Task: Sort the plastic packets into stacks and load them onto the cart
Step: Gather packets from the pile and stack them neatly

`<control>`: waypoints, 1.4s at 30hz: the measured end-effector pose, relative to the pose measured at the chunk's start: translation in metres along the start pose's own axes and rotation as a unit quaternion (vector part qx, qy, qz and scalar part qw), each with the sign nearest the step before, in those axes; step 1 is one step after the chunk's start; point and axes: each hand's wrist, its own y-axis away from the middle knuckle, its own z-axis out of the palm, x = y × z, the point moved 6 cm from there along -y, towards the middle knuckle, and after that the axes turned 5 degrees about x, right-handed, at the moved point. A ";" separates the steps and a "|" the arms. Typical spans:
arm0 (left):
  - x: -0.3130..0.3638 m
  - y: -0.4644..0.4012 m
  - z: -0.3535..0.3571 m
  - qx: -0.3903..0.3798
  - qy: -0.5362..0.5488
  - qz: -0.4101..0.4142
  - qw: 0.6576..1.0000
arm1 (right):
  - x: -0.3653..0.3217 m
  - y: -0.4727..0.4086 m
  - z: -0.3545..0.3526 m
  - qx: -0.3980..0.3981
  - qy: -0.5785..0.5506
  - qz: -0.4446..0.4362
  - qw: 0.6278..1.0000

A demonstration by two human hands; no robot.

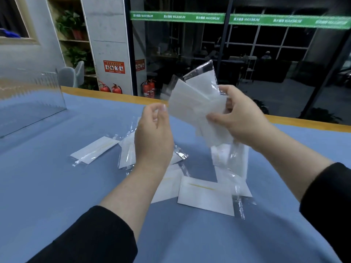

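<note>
Right hand (240, 118) grip clamps fanned packets (191, 103) above table (47, 186); left hand (153, 137) grip apart, near their edge.

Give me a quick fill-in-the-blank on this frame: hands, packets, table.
1. The fanned bunch of packets is held up by the ____ hand.
2. The left hand hovers over the table with ____ in its grip.
3. The loose packets lie on a ____ table cover.
4. The lone packet farthest to the left lies ____ from the others.

Missing words: right; nothing; blue; apart
</note>
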 end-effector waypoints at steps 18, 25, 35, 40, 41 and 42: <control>-0.006 0.044 0.044 -0.207 0.086 -0.176 0.958 | 0.020 0.089 -0.024 -0.161 0.290 -0.035 0.943; 0.000 0.055 0.051 -0.245 0.026 -0.069 0.967 | 0.014 0.088 -0.017 -0.107 0.303 -0.068 0.945; -0.003 0.051 0.052 -0.245 -0.072 0.014 0.967 | 0.039 0.085 -0.045 -0.104 0.293 0.032 0.950; -0.002 0.068 0.062 -0.355 -0.084 0.004 0.931 | 0.061 0.088 -0.056 -0.130 0.276 0.061 0.950; -0.004 0.071 0.063 -0.368 -0.102 0.003 0.924 | 0.062 0.088 -0.054 -0.126 0.261 0.055 0.956; -0.005 0.072 0.063 -0.375 -0.122 0.007 0.919 | 0.063 0.087 -0.051 -0.122 0.247 0.048 0.960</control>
